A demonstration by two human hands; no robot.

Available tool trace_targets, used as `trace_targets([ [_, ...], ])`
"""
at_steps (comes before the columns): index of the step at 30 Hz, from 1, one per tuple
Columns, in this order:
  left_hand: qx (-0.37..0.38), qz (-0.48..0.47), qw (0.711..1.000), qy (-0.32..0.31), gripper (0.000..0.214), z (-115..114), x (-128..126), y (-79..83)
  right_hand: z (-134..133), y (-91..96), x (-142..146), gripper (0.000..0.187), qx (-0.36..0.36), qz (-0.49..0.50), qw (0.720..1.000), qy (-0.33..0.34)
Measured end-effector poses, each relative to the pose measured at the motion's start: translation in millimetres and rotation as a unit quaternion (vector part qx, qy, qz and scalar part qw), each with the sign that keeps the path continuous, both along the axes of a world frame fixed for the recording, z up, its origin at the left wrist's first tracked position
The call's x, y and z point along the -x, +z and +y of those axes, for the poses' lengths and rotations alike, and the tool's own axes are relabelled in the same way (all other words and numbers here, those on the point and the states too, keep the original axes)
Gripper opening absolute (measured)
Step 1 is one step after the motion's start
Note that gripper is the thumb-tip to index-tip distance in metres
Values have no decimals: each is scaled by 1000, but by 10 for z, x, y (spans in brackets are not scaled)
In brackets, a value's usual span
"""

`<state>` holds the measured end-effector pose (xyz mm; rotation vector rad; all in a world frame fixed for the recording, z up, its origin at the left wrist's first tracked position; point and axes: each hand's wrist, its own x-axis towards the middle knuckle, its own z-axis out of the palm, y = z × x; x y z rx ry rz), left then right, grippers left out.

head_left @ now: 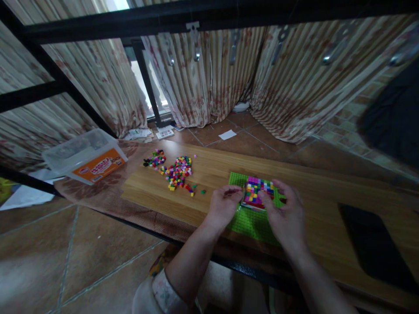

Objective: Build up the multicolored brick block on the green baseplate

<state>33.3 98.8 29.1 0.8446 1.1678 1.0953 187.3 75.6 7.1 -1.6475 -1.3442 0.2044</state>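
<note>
A low, multicoloured block of building bricks (253, 186) rests on the green studded baseplate (253, 223). The side facing me has a red and white band. My right hand (287, 209) is closed around the block's right side, its thumb lying over the top near the front and its fingers behind. At the left edge, my left hand (225, 204) has its fingertips pinched together close to the block's corner. Whether a small piece is between those fingertips cannot be made out. Both hands cover parts of the baseplate and the block's right end.
Loose coloured bricks (176, 172) lie heaped left on the wooden board (209, 161), with a few green ones nearer me. A clear plastic box (81, 150) with an orange label stands far left. A dark flat object (376, 244) lies at right. A black bar (209, 17) crosses above.
</note>
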Motion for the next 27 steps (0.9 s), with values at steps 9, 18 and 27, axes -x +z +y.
trace_targets([
  [9, -88, 307, 948, 18, 10, 218, 600, -35, 12, 23, 33, 50, 19, 41, 999, -7],
  [18, -52, 580, 812, -22, 33, 168, 1222, 93, 3, 16, 2, 51, 30, 100, 994, -32],
  [27, -43, 653, 753, -70, 31, 221, 1159, -46, -66, 145, -11, 39, -33, 101, 994, -36],
])
